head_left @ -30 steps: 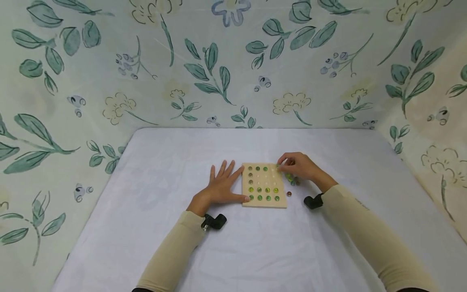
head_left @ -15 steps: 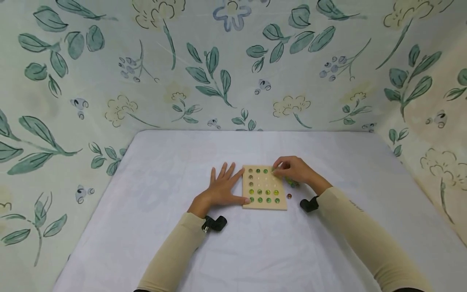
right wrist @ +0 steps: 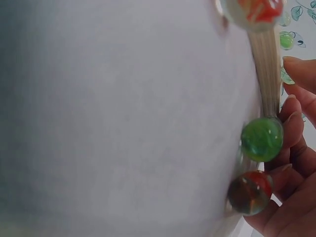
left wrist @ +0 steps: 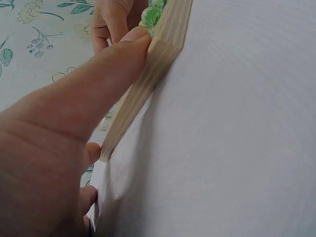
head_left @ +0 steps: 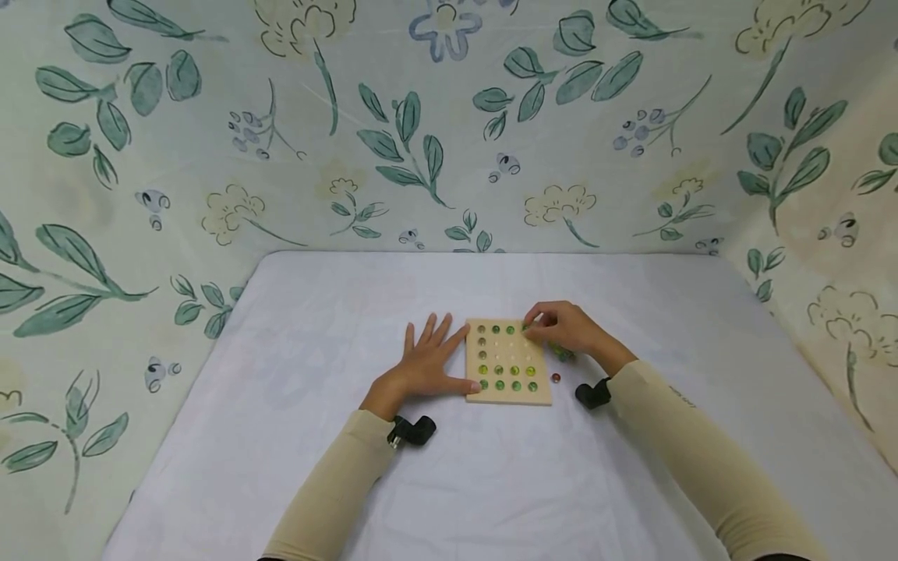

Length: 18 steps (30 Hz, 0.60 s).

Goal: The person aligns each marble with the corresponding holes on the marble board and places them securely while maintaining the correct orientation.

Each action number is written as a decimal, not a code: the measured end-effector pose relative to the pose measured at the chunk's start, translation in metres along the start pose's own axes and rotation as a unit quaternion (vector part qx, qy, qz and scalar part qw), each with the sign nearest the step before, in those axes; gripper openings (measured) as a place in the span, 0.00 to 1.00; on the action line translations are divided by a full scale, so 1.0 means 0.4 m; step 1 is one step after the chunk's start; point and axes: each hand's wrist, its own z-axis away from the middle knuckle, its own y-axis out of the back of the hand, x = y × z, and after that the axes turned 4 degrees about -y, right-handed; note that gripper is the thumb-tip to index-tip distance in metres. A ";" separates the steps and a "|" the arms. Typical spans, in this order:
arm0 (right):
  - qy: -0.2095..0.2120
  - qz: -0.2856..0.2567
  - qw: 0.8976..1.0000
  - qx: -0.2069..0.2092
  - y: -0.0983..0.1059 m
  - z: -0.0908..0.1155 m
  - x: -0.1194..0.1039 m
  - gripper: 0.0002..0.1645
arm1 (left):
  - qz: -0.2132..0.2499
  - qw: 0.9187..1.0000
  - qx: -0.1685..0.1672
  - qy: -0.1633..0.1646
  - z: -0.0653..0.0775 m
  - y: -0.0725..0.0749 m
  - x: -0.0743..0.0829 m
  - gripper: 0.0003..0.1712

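A square wooden board (head_left: 508,396) lies on the table, with rows of glass marbles (head_left: 499,369) along its near side, left side and far edge. My left hand (head_left: 425,365) is spread along the board's left side, thumb at the near corner and index finger at the far corner. My right hand (head_left: 567,326) is over the board's far right corner, pinching a green marble (right wrist: 287,76) between thumb and finger. The end of the far row is partly hidden behind these fingertips. In the left wrist view, the thumb (left wrist: 116,69) presses against the board's corner.
Beside the board's right edge, partly under my right hand, lies a small cluster of loose marbles (head_left: 563,353). A single reddish marble (head_left: 556,378) sits nearer to me. White cloth (head_left: 491,483) covers the table, and a floral curtain (head_left: 449,125) hangs behind.
My right hand has moved left from the board's right edge to its far right corner, bringing the green marble along. The left hand has stayed in place.
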 end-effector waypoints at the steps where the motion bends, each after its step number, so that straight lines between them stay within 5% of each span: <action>1: 0.000 0.000 1.000 0.000 0.000 -0.001 0.000 0.10 | 0.001 1.000 0.000 0.001 0.000 0.000 0.000 0.63; 18: -0.012 -0.005 1.000 -0.002 0.000 0.000 0.001 0.12 | 0.002 1.000 -0.001 0.008 -0.004 -0.003 0.000 0.64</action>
